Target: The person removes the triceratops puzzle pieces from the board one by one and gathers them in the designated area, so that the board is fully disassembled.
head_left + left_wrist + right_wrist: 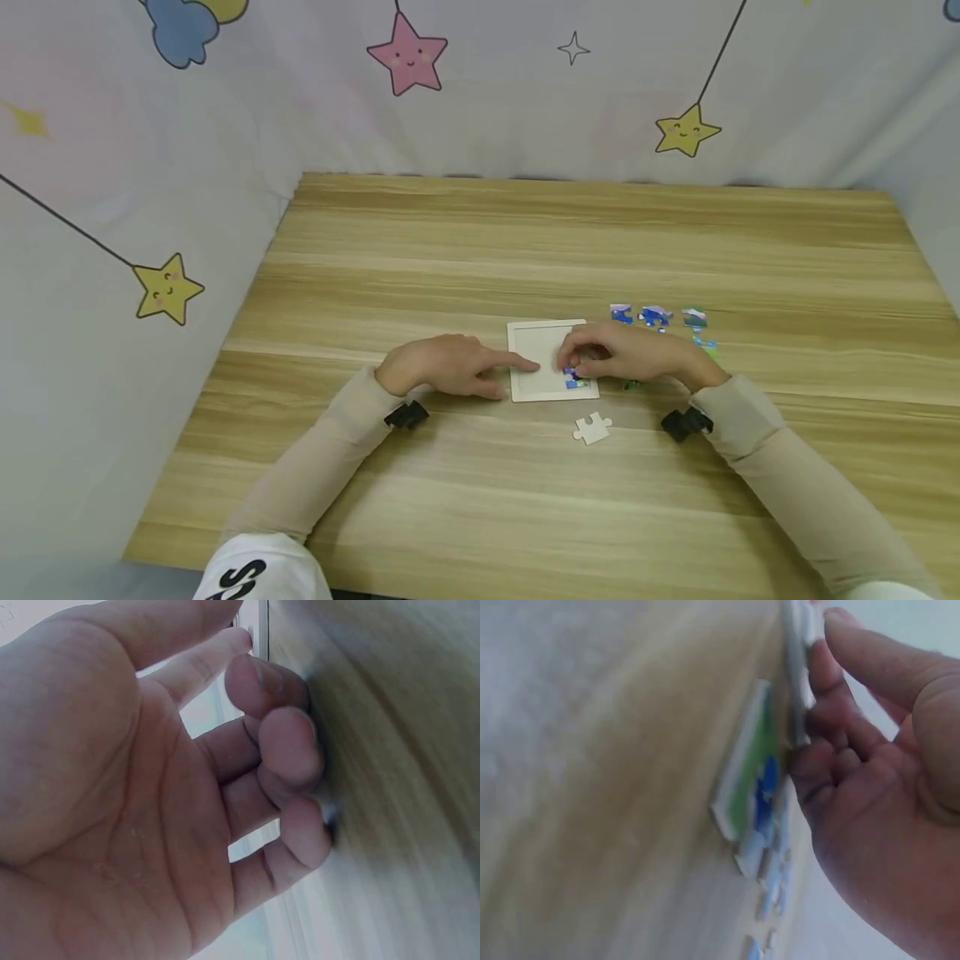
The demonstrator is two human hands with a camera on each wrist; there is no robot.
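Observation:
A pale square puzzle tray [517, 396] lies on the wooden table. My left hand [450, 365] is at its left side, index finger stretched over the tray floor, the other fingers loosely bent near the tabletop. Over the tray's right half, my right hand [626, 350] pinches a dark blue puzzle piece [567, 372] between thumb and fingers, low in the lower right corner. A blue and green piece [576, 384] shows right below it. In the right wrist view the fingertips are at the tray edge [795, 675], and the held piece is hidden.
Beyond the right hand lie several loose picture pieces, among them a blue one [621, 313] and a green one [694, 317]. Part of a green piece [632, 384] shows under that hand. A blank-side-up piece [593, 428] lies in front of the tray. Printed cloth [495, 125] hangs behind the table.

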